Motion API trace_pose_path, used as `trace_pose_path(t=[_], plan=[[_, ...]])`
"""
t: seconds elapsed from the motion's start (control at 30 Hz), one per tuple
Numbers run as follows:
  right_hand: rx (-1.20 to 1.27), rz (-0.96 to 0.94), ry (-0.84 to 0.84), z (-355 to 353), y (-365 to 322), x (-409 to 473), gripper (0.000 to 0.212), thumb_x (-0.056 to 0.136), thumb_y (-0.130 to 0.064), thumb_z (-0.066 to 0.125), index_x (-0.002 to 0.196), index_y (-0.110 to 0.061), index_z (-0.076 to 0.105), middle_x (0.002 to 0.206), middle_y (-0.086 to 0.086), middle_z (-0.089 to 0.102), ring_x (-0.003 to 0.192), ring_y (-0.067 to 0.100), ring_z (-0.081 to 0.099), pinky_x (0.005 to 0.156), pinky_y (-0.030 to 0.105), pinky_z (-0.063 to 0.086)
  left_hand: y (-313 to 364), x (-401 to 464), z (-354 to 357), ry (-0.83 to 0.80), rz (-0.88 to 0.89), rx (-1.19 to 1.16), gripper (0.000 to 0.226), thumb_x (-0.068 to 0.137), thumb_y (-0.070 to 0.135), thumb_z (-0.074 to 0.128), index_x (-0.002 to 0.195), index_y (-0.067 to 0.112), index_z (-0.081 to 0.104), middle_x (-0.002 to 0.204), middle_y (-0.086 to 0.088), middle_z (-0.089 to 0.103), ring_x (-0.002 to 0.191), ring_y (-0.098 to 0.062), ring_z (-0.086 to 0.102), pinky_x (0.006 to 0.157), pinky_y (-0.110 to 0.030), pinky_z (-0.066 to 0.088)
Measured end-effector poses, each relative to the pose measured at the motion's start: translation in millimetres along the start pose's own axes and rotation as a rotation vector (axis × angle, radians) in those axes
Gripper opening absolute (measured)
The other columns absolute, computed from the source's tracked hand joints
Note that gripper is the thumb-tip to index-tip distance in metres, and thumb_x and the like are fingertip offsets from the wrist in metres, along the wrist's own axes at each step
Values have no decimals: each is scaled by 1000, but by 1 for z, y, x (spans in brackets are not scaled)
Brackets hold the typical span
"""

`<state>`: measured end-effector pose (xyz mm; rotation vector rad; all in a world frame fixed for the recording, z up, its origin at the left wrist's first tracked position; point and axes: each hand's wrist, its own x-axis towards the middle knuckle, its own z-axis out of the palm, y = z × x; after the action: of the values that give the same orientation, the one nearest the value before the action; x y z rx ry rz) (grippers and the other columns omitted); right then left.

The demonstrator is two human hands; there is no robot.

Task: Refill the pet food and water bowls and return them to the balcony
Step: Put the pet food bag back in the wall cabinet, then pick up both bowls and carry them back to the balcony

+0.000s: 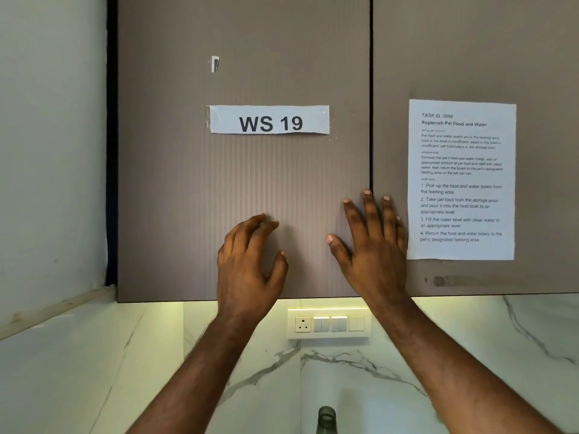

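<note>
No pet bowls or food are in view. Both of my hands are raised in front of a closed brown wall cabinet door [244, 183] that carries a "WS 19" label [269, 119]. My left hand [250, 261] is held before the door's lower middle, fingers loosely curled and apart, holding nothing. My right hand [372, 242] is spread flat with its fingers apart, over the seam between this door and the neighbouring door [470, 57]. It holds nothing.
A printed task sheet [461, 180] is taped to the right door. Below the cabinets a marble backsplash [125, 355] carries a socket and switch panel [329, 323]. The mouth of a dark glass bottle [326, 418] shows at the bottom edge. A pale wall [47, 151] stands at left.
</note>
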<state>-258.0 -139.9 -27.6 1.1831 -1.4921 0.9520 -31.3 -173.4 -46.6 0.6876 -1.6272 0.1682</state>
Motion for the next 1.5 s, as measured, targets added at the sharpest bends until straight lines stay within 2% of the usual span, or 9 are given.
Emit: trace_pose_path(t=[0.27, 0.4, 0.63, 0.77, 0.83, 0.97, 1.13, 1.3, 1.5], plan=[[49, 35, -22, -17, -12, -46, 74, 101, -68, 35, 163, -29, 24, 173, 4, 14, 160, 32, 8, 126, 55, 19, -16, -39, -8, 43, -13, 7, 49, 89, 39, 60, 138, 28, 57, 146, 6, 53, 138, -19, 42, 110, -56, 39], [94, 64, -67, -26, -24, -91, 73, 102, -68, 35, 163, -29, 26, 173, 4, 16, 160, 30, 10, 125, 55, 23, -30, -77, -10, 20, -75, -1, 50, 88, 40, 61, 136, 27, 59, 145, 4, 54, 136, -21, 44, 110, -53, 41], [112, 51, -295, -29, -46, -199, 78, 101, -68, 38, 165, -27, 20, 174, 4, 10, 161, 29, 3, 126, 55, 20, -64, -178, -10, -146, -175, 75, 49, 91, 40, 59, 138, 29, 54, 147, 4, 52, 137, -20, 41, 109, -35, 32], [122, 73, -466, -27, -50, -265, 76, 101, -68, 37, 164, -27, 24, 174, 3, 9, 161, 27, 2, 126, 53, 21, -84, -239, -12, -277, -265, 99, 47, 91, 43, 57, 137, 31, 52, 143, 6, 52, 136, -18, 42, 110, -36, 33], [111, 114, -576, -28, -49, -298, 75, 101, -69, 34, 163, -28, 24, 174, 4, 11, 160, 29, 7, 123, 51, 24, -94, -269, -14, -338, -335, 103, 45, 93, 41, 60, 136, 34, 51, 142, 9, 51, 136, -16, 42, 110, -38, 35], [-17, 229, -852, -31, -37, -373, 75, 100, -69, 33, 161, -26, 26, 169, 7, 26, 149, 33, 31, 108, 51, 47, -116, -337, -18, -488, -494, 158, 43, 93, 35, 66, 134, 33, 52, 139, 6, 53, 133, -19, 45, 111, -40, 39], [-100, 444, -1162, -36, -17, -455, 80, 95, -71, 40, 159, -23, 30, 161, 10, 40, 142, 32, 40, 104, 48, 52, -140, -402, -23, -736, -818, 180, 55, 92, 29, 72, 143, 25, 50, 150, -3, 50, 141, -26, 41, 113, -45, 39], [-116, 586, -1290, -37, -14, -493, 79, 95, -67, 47, 157, -22, 30, 150, 13, 46, 134, 32, 46, 87, 46, 58, -150, -439, -27, -855, -983, 201, 59, 93, 28, 70, 146, 17, 47, 150, -9, 51, 142, -31, 39, 113, -49, 39], [-18, 749, -1264, -28, -21, -503, 81, 99, -57, 52, 160, -10, 25, 143, 17, 54, 126, 36, 59, 90, 47, 55, -151, -460, -28, -822, -1074, 191, 55, 95, 21, 67, 145, 10, 47, 141, -16, 58, 133, -36, 51, 110, -49, 42]])
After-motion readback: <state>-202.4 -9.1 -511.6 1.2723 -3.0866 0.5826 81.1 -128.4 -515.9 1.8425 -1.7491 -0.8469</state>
